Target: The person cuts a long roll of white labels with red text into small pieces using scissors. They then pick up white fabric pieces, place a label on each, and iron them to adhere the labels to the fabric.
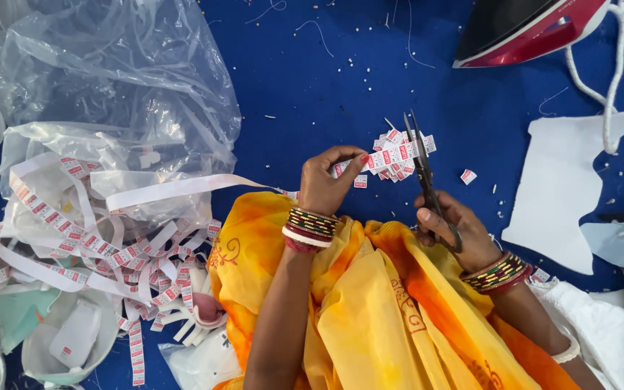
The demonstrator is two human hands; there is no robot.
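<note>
Left hand [330, 180] pinches the label tape [182, 188] end; right hand [453, 231] grips scissors [422, 173], blades near it. Small heap of cut labels [399, 155] on blue cloth [312, 79]. Big tangle of uncut tape by plastic bag [110, 72], so most appears left.

Label tape heap [95, 238] left; cut labels [395, 155] centre, betw. hands; iron [521, 29] far right.

Iron [525, 29] cut by top edge; cord [619, 65] runs off right. Print on labels [399, 155] too small to read. Scissor handles [448, 235] hidden in right hand [453, 224]. Forearms cut at bottom edge.
</note>
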